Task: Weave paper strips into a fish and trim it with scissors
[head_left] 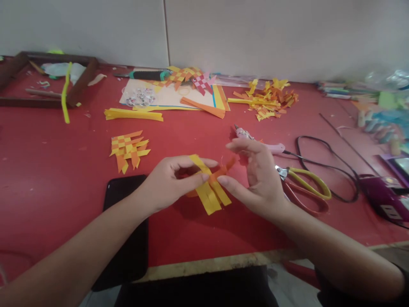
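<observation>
My left hand (169, 181) pinches a bundle of yellow paper strips (209, 189) above the red table (64, 170). An orange strip (223, 168) crosses the yellow ones. My right hand (255, 177) has its thumb on that orange strip, with the other fingers spread upward. Both hands meet at the table's middle, near its front edge.
A woven orange-and-yellow piece (129, 149) lies left of my hands. A black phone (128, 226) sits under my left forearm. Scissors (303, 187), a pink glue gun (258, 143) with black cord, and a purple device (383, 196) lie to the right. Paper scraps (265, 100) and woven pieces (188, 79) lie at the back.
</observation>
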`<state>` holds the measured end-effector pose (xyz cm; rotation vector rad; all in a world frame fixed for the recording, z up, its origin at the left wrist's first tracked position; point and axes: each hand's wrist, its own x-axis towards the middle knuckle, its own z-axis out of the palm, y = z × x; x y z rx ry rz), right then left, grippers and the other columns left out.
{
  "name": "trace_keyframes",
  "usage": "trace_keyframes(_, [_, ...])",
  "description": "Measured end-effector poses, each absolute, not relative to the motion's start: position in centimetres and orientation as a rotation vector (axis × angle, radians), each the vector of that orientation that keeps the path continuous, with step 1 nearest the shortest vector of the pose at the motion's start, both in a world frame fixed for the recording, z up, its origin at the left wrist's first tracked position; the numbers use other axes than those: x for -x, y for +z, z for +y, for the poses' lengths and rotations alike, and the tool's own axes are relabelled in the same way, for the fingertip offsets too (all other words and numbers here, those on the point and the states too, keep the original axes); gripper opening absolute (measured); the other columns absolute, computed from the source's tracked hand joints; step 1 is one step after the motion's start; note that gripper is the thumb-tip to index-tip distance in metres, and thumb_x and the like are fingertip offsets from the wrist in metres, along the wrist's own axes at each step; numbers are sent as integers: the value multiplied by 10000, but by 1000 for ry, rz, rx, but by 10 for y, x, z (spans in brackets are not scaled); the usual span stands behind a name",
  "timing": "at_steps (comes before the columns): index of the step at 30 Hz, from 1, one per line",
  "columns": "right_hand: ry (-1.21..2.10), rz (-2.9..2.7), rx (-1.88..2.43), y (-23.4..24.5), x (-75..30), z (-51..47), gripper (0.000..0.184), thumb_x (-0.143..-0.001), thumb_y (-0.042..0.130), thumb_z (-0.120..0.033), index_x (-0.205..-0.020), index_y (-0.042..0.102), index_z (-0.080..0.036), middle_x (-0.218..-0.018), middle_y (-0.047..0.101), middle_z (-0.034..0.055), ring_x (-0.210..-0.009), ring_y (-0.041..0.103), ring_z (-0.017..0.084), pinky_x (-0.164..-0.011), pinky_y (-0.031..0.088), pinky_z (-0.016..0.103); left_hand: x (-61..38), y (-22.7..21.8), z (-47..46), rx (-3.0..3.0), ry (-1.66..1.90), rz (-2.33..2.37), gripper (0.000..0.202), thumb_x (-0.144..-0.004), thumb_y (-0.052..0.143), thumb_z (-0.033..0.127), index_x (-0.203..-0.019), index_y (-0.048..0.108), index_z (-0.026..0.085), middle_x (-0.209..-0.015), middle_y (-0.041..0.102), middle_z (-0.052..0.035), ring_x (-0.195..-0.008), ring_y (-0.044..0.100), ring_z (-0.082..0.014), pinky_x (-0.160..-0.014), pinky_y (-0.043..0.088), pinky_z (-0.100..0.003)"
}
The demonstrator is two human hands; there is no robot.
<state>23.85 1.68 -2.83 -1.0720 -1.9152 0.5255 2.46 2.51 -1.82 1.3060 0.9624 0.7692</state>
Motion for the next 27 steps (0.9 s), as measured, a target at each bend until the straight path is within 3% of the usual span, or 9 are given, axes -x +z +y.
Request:
trace_keyframes(5, [591,-1899,1126,-35,-237,15,924,-743,777,-466,-1453,218,-273,-1441,372,171,-1255,480,313,-935,519,487,-24,-21,28,-1149,983,1057,169,-773,783,314,-865,683,213,-904,686,12,-779,641,-111,-710,530,-208])
trace_keyframes(7, [712,-1868,1097,-35,-234,12,943,-750,778,-462,-1454,177,-284,-1412,408,172,-1217,531,298,-906,549,468,-24,-22,29,-1051,1029,1036,209,-756,802,305,-832,636,204,-840,645,33,-702,607,-79,-650,517,-178])
trace_keyframes(10, [996,-1711,1043,-31,-230,11,774,-833,725,-360,-1409,211,-310,-1157,610,85,-1029,663,222,-883,576,414,-25,-23,29,-959,1045,1007,294,-721,834,305,-863,597,207,-819,635,43,-713,625,-85,-651,536,-185])
trace_keyframes(14, [1108,-1485,1058,-25,-228,14,560,-844,717,-265,-1281,369,-308,-917,686,-8,-856,712,172,-796,600,345,-25,-25,28,-963,978,1033,421,-700,853,330,-1022,596,245,-819,680,38,-805,674,-129,-783,564,-271])
trace_keyframes(20, [965,-1412,1155,-23,-232,17,406,-783,767,-227,-1091,505,-266,-800,682,-29,-675,678,135,-577,568,252,-24,-25,28,-1022,794,1037,384,-690,851,308,-987,633,201,-868,695,4,-819,668,-141,-740,528,-249])
trace_keyframes(24, [870,-1473,1162,-22,-233,16,252,-782,768,-215,-926,563,-240,-795,702,-11,-698,691,145,-607,581,267,-24,-23,29,-1049,610,994,343,-685,844,283,-970,687,176,-940,714,-34,-881,663,-165,-746,511,-253])
trace_keyframes(27, [742,-1568,1164,-23,-234,15,145,-800,750,-199,-869,625,-225,-799,710,2,-708,692,153,-632,588,288,-24,-23,29,-1058,519,1025,307,-703,827,359,-903,707,159,-862,727,-47,-791,666,-163,-654,492,-244])
